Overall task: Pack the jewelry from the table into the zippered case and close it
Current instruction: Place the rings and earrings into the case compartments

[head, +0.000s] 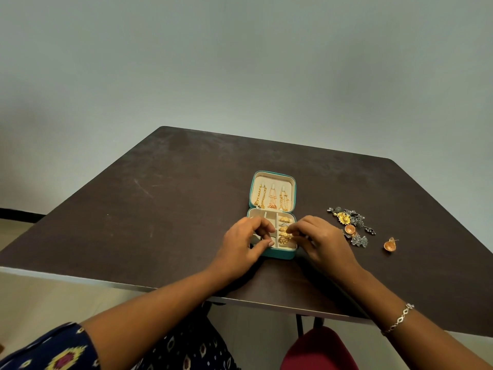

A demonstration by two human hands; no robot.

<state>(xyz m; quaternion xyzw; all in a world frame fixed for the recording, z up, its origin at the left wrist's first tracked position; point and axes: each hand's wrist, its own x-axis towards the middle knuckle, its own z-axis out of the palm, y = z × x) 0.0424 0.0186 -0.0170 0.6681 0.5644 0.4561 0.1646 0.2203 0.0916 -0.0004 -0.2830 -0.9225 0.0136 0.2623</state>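
A small teal zippered case [277,253] lies open on the dark table [160,209]. Three chains [272,197] hang in its cream lid. Several gold rings [284,220] sit in the right-hand slots of its lower tray. My left hand [246,243] rests on the tray's left side, thumb along the front edge, fingers curled over the compartments. At the tray's right side my right hand [317,240] has its fingertips on a gold ring [285,238] in the slots. A pile of silver, yellow and orange earrings [350,225] lies right of the case, with one orange earring [390,245] apart.
The table's near edge [160,289] runs below my forearms. A red chair seat [320,351] shows under the table at the lower right. My right wrist wears a silver bracelet [398,319]. A plain wall stands behind the table.
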